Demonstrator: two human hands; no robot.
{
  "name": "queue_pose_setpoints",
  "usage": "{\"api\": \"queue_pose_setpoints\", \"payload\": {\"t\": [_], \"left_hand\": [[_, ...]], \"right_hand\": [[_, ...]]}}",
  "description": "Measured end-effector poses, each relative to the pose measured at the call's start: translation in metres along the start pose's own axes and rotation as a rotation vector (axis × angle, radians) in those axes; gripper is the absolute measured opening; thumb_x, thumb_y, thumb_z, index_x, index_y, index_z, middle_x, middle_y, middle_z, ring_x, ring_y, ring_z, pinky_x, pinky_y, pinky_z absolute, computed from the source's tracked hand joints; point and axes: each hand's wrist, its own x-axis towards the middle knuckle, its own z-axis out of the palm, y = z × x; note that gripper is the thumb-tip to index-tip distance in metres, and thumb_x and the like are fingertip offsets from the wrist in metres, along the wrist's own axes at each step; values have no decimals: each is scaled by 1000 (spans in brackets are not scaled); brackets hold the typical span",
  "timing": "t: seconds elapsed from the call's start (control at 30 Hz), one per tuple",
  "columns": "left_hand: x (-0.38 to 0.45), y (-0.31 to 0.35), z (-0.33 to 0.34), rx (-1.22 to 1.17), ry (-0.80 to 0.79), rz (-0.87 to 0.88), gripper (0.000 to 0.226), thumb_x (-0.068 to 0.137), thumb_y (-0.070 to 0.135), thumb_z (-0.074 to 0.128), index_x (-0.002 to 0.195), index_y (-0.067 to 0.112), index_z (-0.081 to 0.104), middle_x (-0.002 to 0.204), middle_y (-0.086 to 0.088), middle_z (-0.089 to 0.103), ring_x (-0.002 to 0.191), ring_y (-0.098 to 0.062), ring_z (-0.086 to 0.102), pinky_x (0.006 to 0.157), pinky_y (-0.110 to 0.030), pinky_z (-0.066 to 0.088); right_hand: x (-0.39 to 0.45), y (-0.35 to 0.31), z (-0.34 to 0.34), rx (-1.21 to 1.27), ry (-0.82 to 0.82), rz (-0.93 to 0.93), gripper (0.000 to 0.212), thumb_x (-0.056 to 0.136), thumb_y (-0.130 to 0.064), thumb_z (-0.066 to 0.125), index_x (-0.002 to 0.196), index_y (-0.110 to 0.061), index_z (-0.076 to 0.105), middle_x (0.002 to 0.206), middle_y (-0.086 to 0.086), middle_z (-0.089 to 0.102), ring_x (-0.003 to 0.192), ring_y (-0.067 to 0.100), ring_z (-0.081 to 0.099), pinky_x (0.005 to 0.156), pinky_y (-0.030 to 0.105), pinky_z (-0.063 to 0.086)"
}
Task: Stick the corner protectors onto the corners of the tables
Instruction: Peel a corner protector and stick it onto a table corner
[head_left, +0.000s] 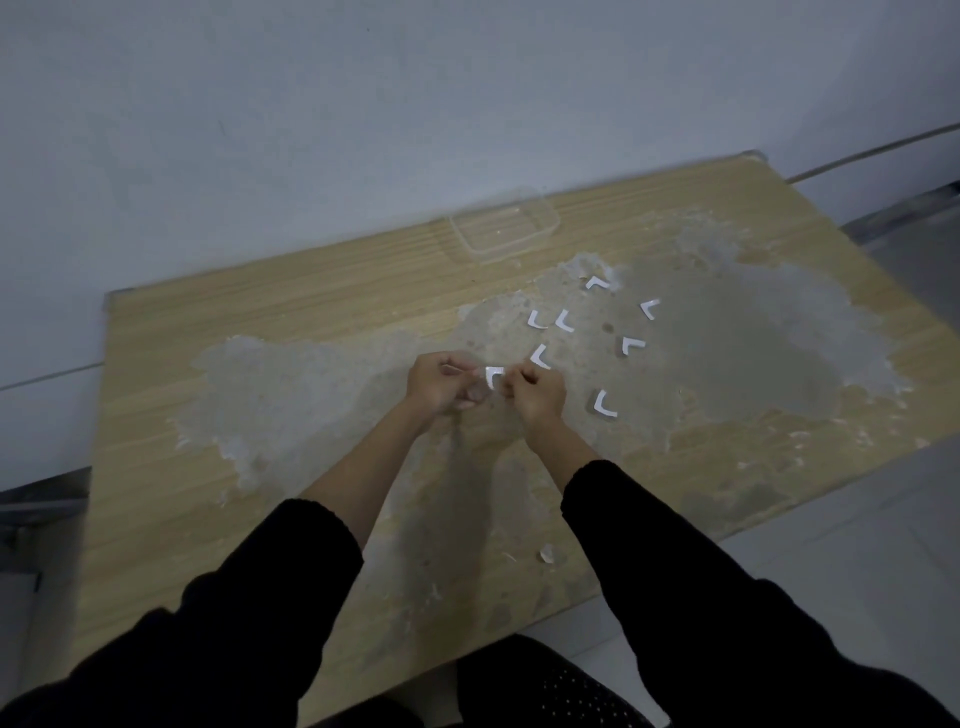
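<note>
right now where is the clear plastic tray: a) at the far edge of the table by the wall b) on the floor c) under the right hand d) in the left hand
a, the clear plastic tray sits at the far edge of the table near the wall, well beyond both hands, which hold a corner protector between them.

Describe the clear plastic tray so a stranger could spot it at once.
Start at the wooden table and follow its far edge along the grey wall. There sits a shallow, rectangular, transparent plastic tray, beyond the white L-shaped corner protectors; it is the only container.
</note>
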Motion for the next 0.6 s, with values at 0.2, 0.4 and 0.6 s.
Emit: {"api": "queue_pose_setpoints", "payload": {"t": [0.2, 0.4, 0.6], "left_hand": [[1, -3, -9, 6, 14, -36, 4, 88, 6, 61, 91, 6, 65, 82, -11, 62, 62, -16, 61, 47, -21, 57], [-3, -11, -26, -63, 8, 18, 16, 86, 2, 63, 102, -1, 67, 97, -13, 65, 65, -17, 64, 53, -19, 57], [-12, -19, -47, -138, 72, 25, 26, 85, 6, 66, 106, -9, 64, 75, -11, 67, 52, -3, 67, 56, -14, 57]], "right_hand": [[2, 6, -3, -133, 66, 43, 22, 82, -4, 57, 63, -7, 68, 65, 7, 66, 71, 19, 62, 67, 30, 50], [-2, 2, -6, -374, 28, -95, 23, 89, -5, 51, 101, -2, 71, 107, 17, 70, 104, 30, 63, 81, 30, 47], [-16, 1, -4, -444, 9, -162, 29, 93, -6, 47, 120, -6, 58, 114, 19, 64, 106, 33, 60, 82, 34, 46]]}}
